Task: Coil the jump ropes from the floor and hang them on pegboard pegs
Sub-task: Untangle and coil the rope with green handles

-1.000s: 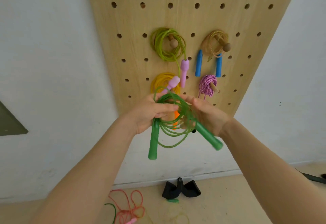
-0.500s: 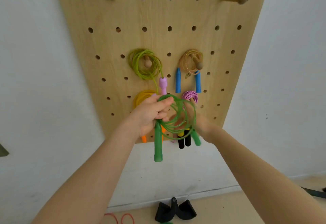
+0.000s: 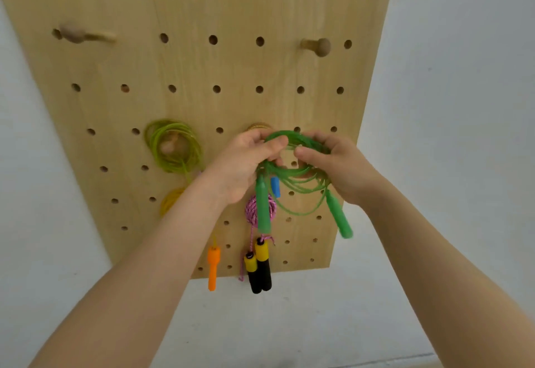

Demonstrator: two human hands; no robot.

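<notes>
A coiled green jump rope (image 3: 298,186) is held up in front of the wooden pegboard (image 3: 202,63). My left hand (image 3: 246,165) grips the coil's upper left and my right hand (image 3: 337,168) grips its upper right. Its two green handles (image 3: 263,208) dangle below my hands. Two bare wooden pegs stick out higher up, one at the left (image 3: 78,34) and one at the right (image 3: 317,46).
Coiled ropes hang on the board: a lime one (image 3: 173,147), a yellow one with an orange handle (image 3: 213,267), a pink one (image 3: 254,212) with black and yellow handles (image 3: 259,266). A blue handle (image 3: 275,186) shows behind the green coil. White wall surrounds the board.
Both hands have lifted the green coil up the board, from beside the pink rope to the row of the lime one. The view tilted upward and the floor dropped out of sight.
</notes>
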